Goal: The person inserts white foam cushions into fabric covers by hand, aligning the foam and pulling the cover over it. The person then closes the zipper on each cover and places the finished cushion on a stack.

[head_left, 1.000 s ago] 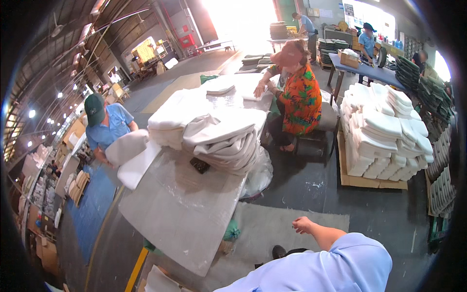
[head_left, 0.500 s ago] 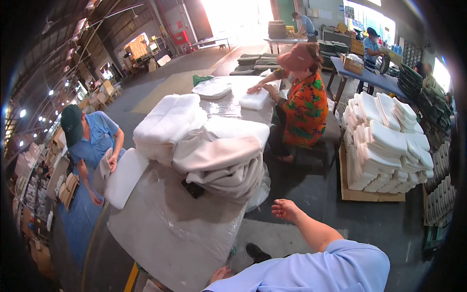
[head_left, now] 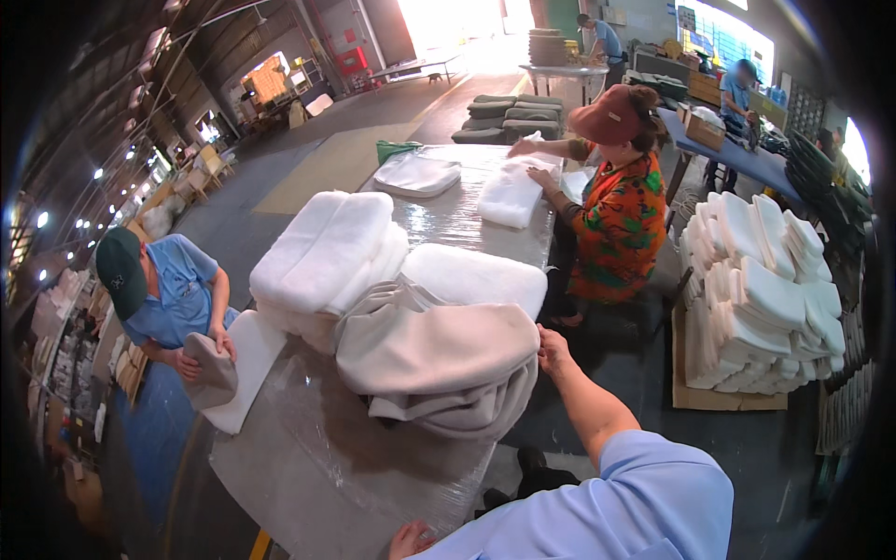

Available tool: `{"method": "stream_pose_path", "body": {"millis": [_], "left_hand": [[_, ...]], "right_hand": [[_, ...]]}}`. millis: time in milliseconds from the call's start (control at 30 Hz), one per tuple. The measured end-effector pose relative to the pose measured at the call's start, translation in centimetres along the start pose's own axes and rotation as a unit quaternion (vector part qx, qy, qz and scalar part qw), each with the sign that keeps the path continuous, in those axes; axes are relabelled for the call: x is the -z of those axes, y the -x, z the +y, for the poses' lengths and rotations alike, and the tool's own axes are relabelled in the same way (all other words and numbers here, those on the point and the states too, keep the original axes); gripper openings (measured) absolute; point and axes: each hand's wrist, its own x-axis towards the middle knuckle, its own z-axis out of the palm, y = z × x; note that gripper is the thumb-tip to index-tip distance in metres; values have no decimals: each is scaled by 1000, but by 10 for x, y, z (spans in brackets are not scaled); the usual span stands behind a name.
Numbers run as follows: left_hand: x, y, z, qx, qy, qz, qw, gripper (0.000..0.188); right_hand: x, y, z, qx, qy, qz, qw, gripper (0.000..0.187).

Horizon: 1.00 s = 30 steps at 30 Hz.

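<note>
The loose stack of soft beige fabric pieces (head_left: 437, 359), slumped in uneven folds, lies on the long grey table wrapped in shiny clear film (head_left: 317, 457), and the likeliest trouble gathers around it. The bare right hand (head_left: 553, 352) is at the stack's right side, fingers bent at its edge; whether they pinch one layer, several or none, I cannot tell. The bare left hand (head_left: 411, 539), well apart from the right, is on the near side of the stack by the table's edge, mostly cut off, so its grip cannot be told either. Should the right fingers catch several layers, a pull would probably drag the lower folds along, and the smooth film might let the stack slip off on its right. The flat white fluffy pad (head_left: 478, 278) just behind the stack could be dragged too if the fabric clings to it, and a shove leftward might unsettle the tall pile of folded white fluffy pads (head_left: 322, 252) toward the stack's back left.
</note>
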Motion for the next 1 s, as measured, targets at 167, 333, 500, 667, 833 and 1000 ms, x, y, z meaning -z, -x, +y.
{"method": "stream_pose_path", "body": {"millis": [167,333,500,667,833,1000], "left_hand": [[-24,-10,13,34,1,46,998,42],[-60,-4,8,76,19,88,993,41],[-83,-9,12,89,38,111,989,41],[-91,-15,12,78,57,118,988,41],[-84,-14,6,56,98,135,984,43],[-44,-8,-6,-50,194,167,965,44]], "right_hand": [[-16,-55,-7,2,-60,-38,997,75],[-50,-52,-21,-155,-97,-129,975,59],[-98,-52,-70,-44,18,-43,998,65],[-117,-69,-136,57,22,44,997,54],[-112,-36,-206,286,101,-57,951,30],[-106,42,-247,301,60,-108,946,49]]}}
